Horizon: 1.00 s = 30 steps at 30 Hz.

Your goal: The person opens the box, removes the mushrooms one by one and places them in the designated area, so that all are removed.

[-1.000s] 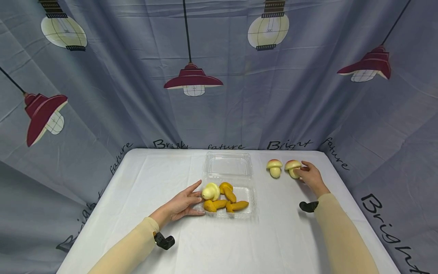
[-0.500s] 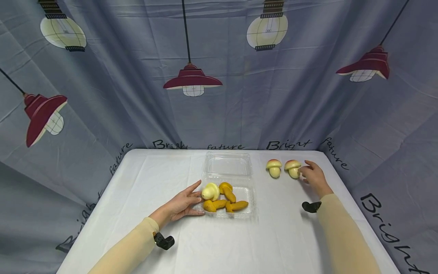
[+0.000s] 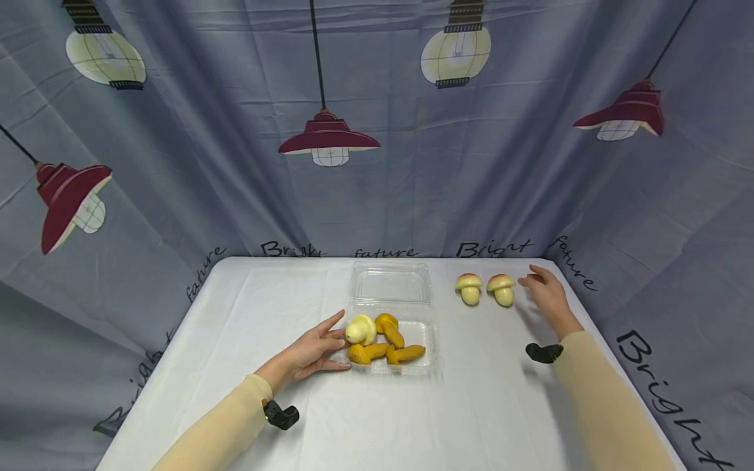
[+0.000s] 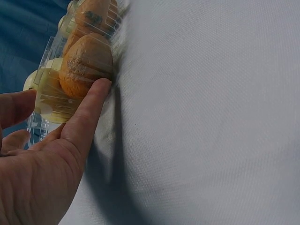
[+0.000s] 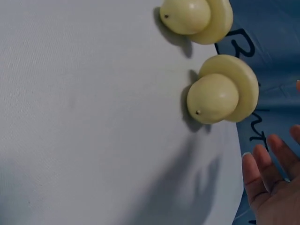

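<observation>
My left hand [image 3: 309, 353] rests against the left side of a clear plastic clamshell box [image 3: 421, 327], its fingers fairly straight. In the left wrist view the tip of one finger [image 4: 98, 89] touches the box wall low down near the cloth. Inside the box lie a pale toy mushroom [image 3: 360, 329] and several yellow-brown mushrooms [image 3: 406, 354]. To the right, two red-topped toy mushrooms [image 3: 469, 289] lie on the table side by side. My right hand [image 3: 548, 294] hovers just right of the nearer one [image 3: 501, 289], fingers loosely extended, holding nothing and apart from it.
The box's clear lid [image 3: 391, 286] is folded back, flat towards the table's far edge. White cloth covers the table [image 3: 377, 425]. A grey-blue curtain [image 3: 389, 203] with printed lamps surrounds the far side and both flanks.
My right hand has let go of the right-hand red-topped mushroom and drawn away to the right. That mushroom stays on the table. My left hand has kept its place at the box.
</observation>
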Each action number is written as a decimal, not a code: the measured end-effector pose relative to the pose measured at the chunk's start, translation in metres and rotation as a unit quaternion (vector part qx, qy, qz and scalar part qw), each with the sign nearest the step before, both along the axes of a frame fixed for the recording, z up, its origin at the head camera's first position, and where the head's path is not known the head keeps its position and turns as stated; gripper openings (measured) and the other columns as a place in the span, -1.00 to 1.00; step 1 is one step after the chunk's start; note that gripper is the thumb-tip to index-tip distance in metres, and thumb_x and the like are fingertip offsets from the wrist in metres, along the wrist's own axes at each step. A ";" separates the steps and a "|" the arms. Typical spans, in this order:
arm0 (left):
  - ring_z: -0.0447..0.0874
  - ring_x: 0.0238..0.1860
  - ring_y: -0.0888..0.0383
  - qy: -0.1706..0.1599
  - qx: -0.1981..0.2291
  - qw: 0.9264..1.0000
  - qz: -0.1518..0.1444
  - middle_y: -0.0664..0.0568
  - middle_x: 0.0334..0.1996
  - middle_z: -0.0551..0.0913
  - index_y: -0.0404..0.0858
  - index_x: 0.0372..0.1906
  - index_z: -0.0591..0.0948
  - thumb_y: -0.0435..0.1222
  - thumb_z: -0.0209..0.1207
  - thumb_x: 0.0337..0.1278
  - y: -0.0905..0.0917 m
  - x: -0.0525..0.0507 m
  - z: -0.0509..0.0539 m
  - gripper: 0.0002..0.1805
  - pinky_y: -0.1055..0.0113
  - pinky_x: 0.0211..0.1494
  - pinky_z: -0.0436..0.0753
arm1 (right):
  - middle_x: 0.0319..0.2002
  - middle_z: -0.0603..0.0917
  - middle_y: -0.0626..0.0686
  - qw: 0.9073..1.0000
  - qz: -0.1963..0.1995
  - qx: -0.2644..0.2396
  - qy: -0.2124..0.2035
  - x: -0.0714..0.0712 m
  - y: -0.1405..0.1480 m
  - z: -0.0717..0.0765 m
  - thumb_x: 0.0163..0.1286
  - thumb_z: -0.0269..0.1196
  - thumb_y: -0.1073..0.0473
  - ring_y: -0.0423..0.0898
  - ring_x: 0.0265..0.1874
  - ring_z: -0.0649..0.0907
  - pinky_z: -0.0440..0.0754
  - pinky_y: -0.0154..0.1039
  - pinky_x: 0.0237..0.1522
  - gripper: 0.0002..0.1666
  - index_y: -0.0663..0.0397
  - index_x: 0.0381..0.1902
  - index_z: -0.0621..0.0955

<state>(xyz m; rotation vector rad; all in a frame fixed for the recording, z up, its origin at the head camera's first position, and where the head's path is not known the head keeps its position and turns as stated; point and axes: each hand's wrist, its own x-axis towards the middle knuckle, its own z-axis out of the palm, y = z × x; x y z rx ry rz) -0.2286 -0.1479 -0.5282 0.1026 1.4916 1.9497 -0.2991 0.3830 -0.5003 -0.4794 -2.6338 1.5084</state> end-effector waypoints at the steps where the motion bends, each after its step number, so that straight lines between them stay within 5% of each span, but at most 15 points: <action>1: 0.03 0.54 -0.34 0.000 0.000 1.000 0.000 -0.36 0.61 -0.15 0.04 0.69 -0.17 -0.51 -0.05 0.53 0.000 0.000 0.000 -0.13 -0.14 0.18 0.66 | 0.49 0.26 0.40 1.000 0.000 0.002 0.001 0.000 -0.001 0.002 0.56 0.10 -0.04 0.32 0.42 0.32 0.38 0.22 0.38 -0.12 0.17 0.65 0.06; 9: 0.01 0.55 -0.33 -0.001 0.005 1.000 -0.001 -0.37 0.61 -0.18 0.04 0.69 -0.17 -0.50 -0.06 0.54 0.000 0.000 -0.001 -0.13 -0.14 0.19 0.65 | 0.50 0.23 0.40 0.999 0.022 0.017 0.037 0.003 -0.016 0.019 0.55 0.13 0.00 0.36 0.46 0.25 0.30 0.29 0.42 -0.12 0.19 0.64 0.07; 19: 0.00 0.55 -0.33 0.003 0.009 1.000 -0.003 -0.37 0.61 -0.19 0.04 0.69 -0.18 -0.51 -0.08 0.54 0.000 0.001 0.000 -0.14 -0.14 0.19 0.65 | 0.53 0.19 0.33 0.992 0.100 -0.001 0.076 0.008 -0.052 0.040 0.55 0.17 -0.11 0.33 0.49 0.20 0.23 0.32 0.44 -0.08 0.12 0.65 0.08; 30: -0.01 0.55 -0.34 0.005 0.010 1.000 -0.003 -0.41 0.60 -0.18 0.01 0.69 -0.20 -0.51 -0.08 0.54 0.001 0.002 0.001 -0.14 -0.15 0.20 0.64 | 0.54 0.22 0.26 0.984 0.159 -0.023 0.073 0.014 -0.094 0.053 0.53 0.22 -0.03 0.27 0.51 0.20 0.23 0.34 0.45 -0.12 0.10 0.63 0.15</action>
